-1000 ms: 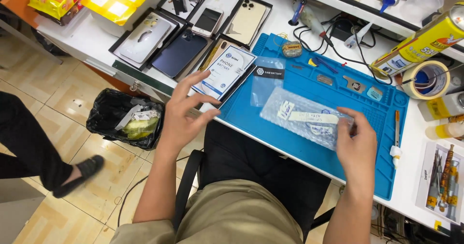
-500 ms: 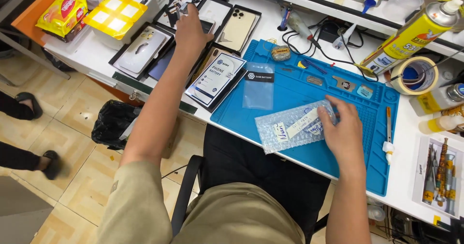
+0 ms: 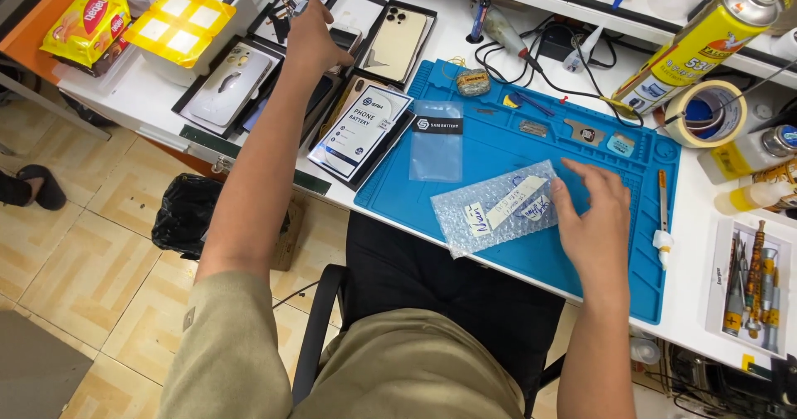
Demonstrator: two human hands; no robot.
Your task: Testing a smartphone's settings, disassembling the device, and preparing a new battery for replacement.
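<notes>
You have open room on the blue mat [image 3: 498, 245] along the bench's near edge, left of the bubble-wrap packet [image 3: 498, 207]. Toward the bench's left end, phone trays [image 3: 241, 79] and a white box [image 3: 361, 129] crowd the surface, leaving no gap. At the far edge, cables [image 3: 564, 41], a spray can [image 3: 701, 41] and a tape roll [image 3: 697, 112] block your reach.

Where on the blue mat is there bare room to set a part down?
The blue mat is bare at its near left corner, between the clear bag and bubble-wrap packet. Also bare: the right side, beyond the right hand. The far edge is crowded with small parts.
</notes>
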